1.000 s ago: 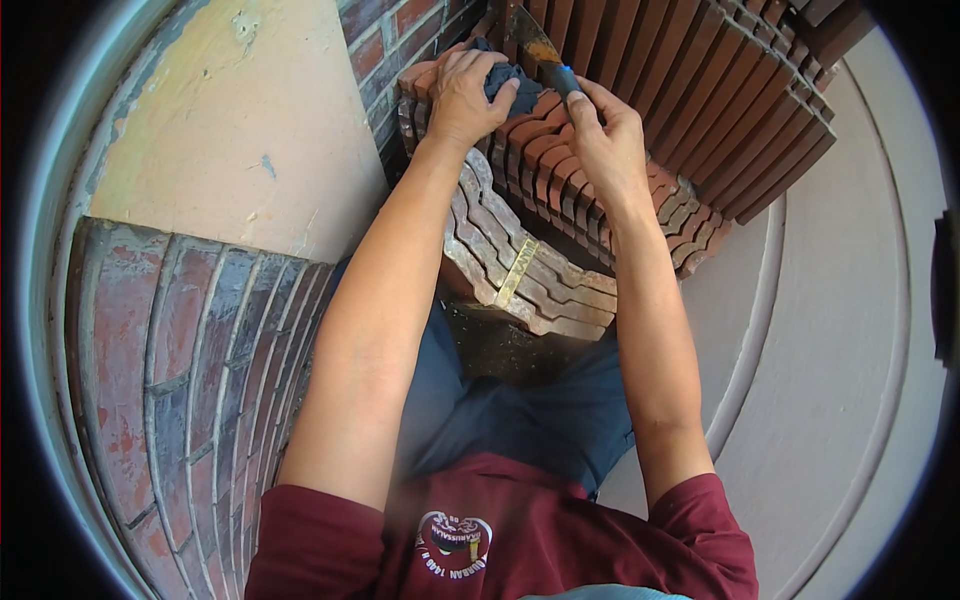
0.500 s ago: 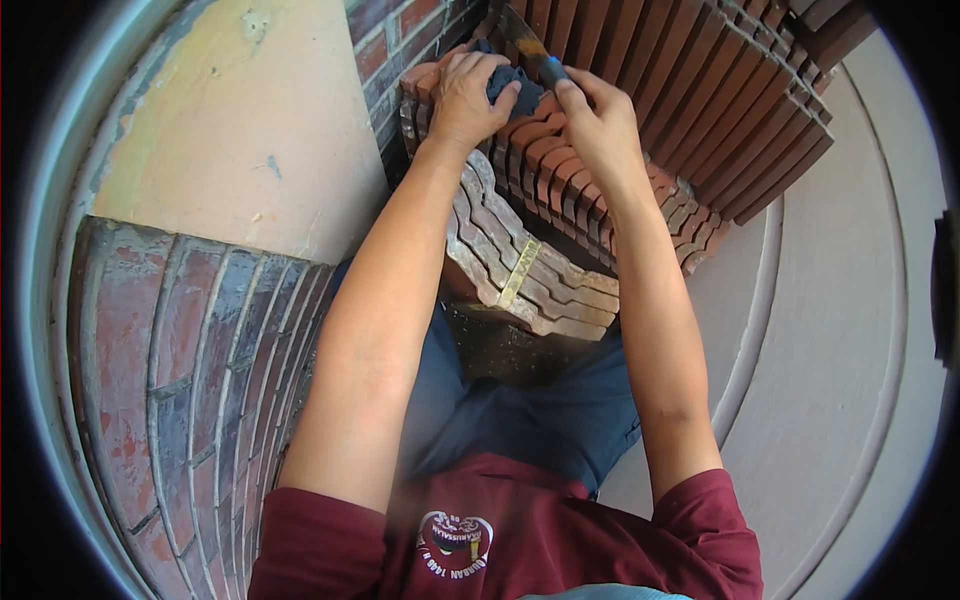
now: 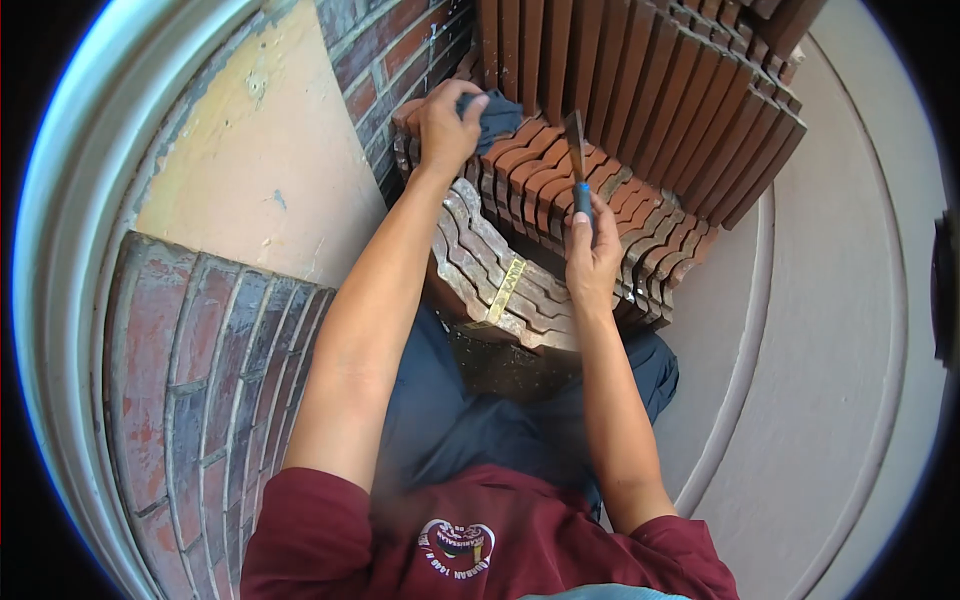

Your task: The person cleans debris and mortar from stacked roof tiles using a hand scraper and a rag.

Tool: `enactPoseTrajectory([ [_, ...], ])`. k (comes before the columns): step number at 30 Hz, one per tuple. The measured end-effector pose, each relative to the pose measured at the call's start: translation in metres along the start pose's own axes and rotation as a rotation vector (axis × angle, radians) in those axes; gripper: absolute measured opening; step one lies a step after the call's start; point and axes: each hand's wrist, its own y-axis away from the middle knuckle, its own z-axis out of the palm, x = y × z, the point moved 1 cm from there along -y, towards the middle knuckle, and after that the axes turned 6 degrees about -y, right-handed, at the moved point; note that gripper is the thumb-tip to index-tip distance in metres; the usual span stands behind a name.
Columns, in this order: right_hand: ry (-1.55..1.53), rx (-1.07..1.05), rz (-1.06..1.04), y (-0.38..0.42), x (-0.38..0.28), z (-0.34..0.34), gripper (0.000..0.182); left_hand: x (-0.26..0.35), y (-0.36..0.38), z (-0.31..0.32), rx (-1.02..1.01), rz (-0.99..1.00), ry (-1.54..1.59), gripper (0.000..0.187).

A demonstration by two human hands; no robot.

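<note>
My left hand (image 3: 449, 125) is closed on a dark cloth (image 3: 497, 122) at the left end of a row of reddish curved tiles (image 3: 545, 160). In my right hand (image 3: 594, 256) is a scraper-like tool with a blue and black handle (image 3: 583, 200); its narrow metal blade (image 3: 575, 140) points up and away, over the tiles. Nearer my lap lies a paler, dusty stack of tiles (image 3: 480, 255) with a yellow strip (image 3: 507, 290) across it.
Many brown tiles (image 3: 640, 90) stand on edge behind the row. A brick wall (image 3: 380, 60) and a smooth beige panel (image 3: 260, 150) rise on the left. A pale curved surface (image 3: 820, 300) lies on the right.
My right hand has drawn back toward me with the tool, away from the cloth, and the blade now points more upright. My left hand has shifted slightly left with the cloth.
</note>
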Motion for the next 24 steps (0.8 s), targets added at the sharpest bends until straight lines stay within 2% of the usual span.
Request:
enactPoseTrajectory([
  [1,0.026,0.015,-0.007,0.0,-0.001,0.001,0.038,0.002,-0.008,0.0,0.086,-0.15,0.069,0.013],
  [2,0.038,0.019,-0.026,-0.001,-0.003,0.001,0.038,0.005,-0.021,-0.002,0.32,-0.049,0.094,0.014],
  [3,0.052,0.025,-0.04,-0.001,-0.005,0.001,0.038,0.007,-0.039,-0.001,0.451,-0.057,0.118,0.017],
  [4,0.07,0.028,-0.049,0.001,-0.006,0.001,0.037,0.017,-0.058,-0.002,0.518,-0.109,0.18,0.018],
  [5,0.087,0.031,-0.063,0.001,-0.008,0.001,0.037,0.027,-0.077,0.0,0.603,-0.081,0.223,0.017],
  [6,0.105,0.03,-0.074,0.002,-0.009,0.001,0.037,0.049,-0.09,-0.001,0.682,0.038,0.287,0.019],
  [9,0.109,0.02,-0.054,0.004,-0.008,0.001,0.037,0.059,-0.09,0.019,0.649,0.127,0.165,0.02],
  [11,0.106,0.026,-0.075,0.002,-0.007,0.001,0.037,0.032,-0.062,0.039,0.637,0.214,0.061,0.018],
  [12,0.115,0.03,-0.105,0.002,-0.006,0.002,0.037,0.025,-0.038,0.038,0.49,0.165,0.021,0.018],
  [14,0.125,0.023,-0.134,0.002,-0.007,0.004,0.037,0.01,-0.012,0.032,0.182,0.122,-0.267,0.016],
  [17,0.139,0.007,-0.103,0.009,-0.011,0.001,0.037,0.011,-0.018,0.022,0.161,0.042,-0.065,0.017],
  [20,0.151,0.009,-0.087,0.003,-0.012,0.001,0.037,0.024,-0.051,0.02,0.522,0.128,0.082,0.02],
  [22,0.185,0.018,-0.116,0.003,-0.012,0.002,0.038,0.061,-0.076,0.013,0.634,0.129,0.121,0.023],
  [24,0.179,0.016,-0.084,0.004,-0.015,0.001,0.038,0.052,-0.082,0.025,0.666,0.151,0.101,0.021],
])
